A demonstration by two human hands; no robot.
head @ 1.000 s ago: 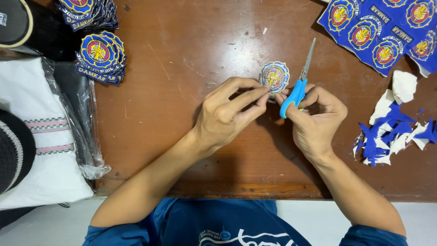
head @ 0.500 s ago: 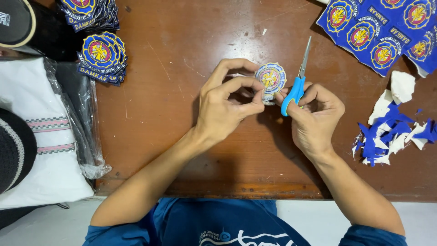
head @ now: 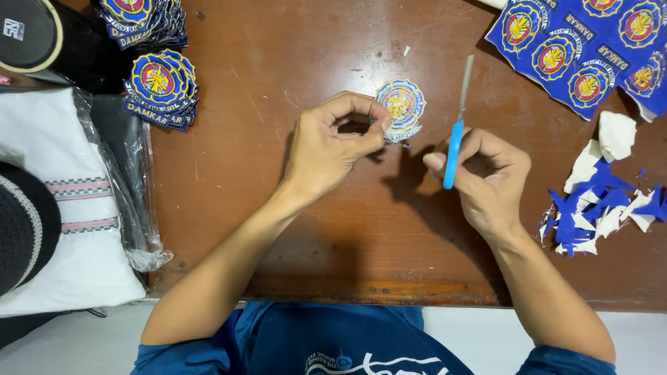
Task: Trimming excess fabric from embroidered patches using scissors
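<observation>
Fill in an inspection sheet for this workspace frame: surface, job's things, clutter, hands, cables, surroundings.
Surface: brown wooden table, scratched, a few small specks.
Job's things: round embroidered patch pinched in the left hand; blue-handled scissors in the right hand, blades up, apart from the patch.
Clutter: stacks of cut patches at far left; uncut blue patch sheet at far right; pile of blue and white offcuts at right.
Hands: both bare.
Cables: nothing seen.
Surroundings: folded white cloth in clear plastic at left; black caps beside it.
</observation>
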